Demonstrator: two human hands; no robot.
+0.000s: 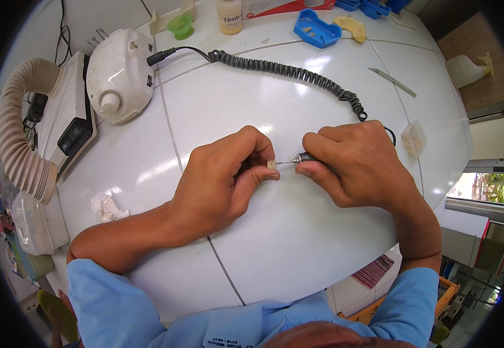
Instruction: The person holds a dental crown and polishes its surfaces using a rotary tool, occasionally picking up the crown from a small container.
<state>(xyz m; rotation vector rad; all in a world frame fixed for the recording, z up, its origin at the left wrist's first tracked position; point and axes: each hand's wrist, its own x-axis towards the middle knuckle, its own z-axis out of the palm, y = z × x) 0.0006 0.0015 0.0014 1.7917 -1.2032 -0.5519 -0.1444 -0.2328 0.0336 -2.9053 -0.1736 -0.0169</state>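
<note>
Between the thumb and fingers of my left hand (220, 177) is a small cream, tooth-shaped piece (271, 165), probably a dental crown. My right hand (359, 165) is closed around a dark rotary handpiece (306, 157), most of which the fingers hide. Its thin metal bur (285, 162) points left and its tip meets the cream piece or sits right beside it; I cannot tell if it is spinning. Both hands are above the white tiled tabletop (298, 232). From behind my right hand, a black coiled cord (286, 68) runs to the white motor control unit (118, 81) at the far left.
A ribbed beige hose (11, 124) bends along the left side, near a crumpled tissue (108, 207). At the back stand a green cup (180, 25), a bottle (229, 16) and a blue tray (317, 30). A knife-like tool (392, 82) and small transparent box (414, 139) lie right.
</note>
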